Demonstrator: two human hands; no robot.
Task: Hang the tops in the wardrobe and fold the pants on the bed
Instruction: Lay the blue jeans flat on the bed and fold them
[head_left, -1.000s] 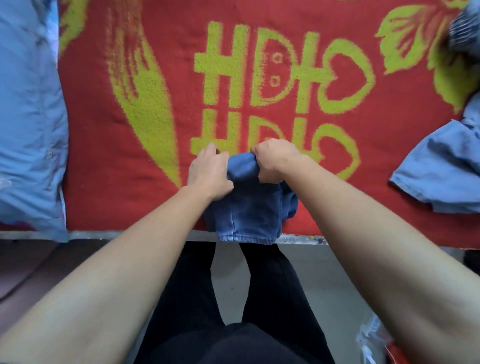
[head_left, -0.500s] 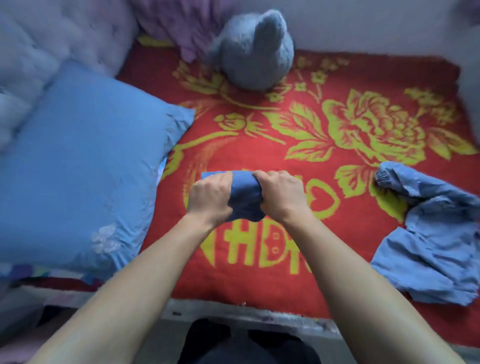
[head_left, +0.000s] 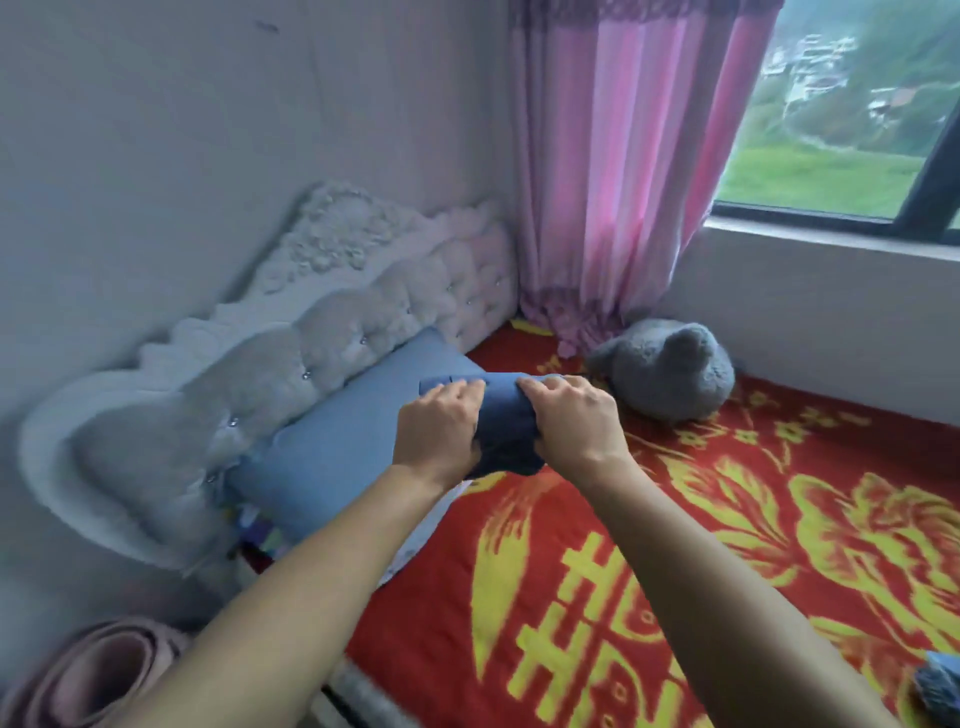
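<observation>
We now carry the rolled-up pants (head_left: 506, 415) up beside the blue pillow (head_left: 337, 447), not low like before, our left hand (head_left: 439, 434) and right hand (head_left: 571, 421) both squeezing them, so this fold looks done.
</observation>
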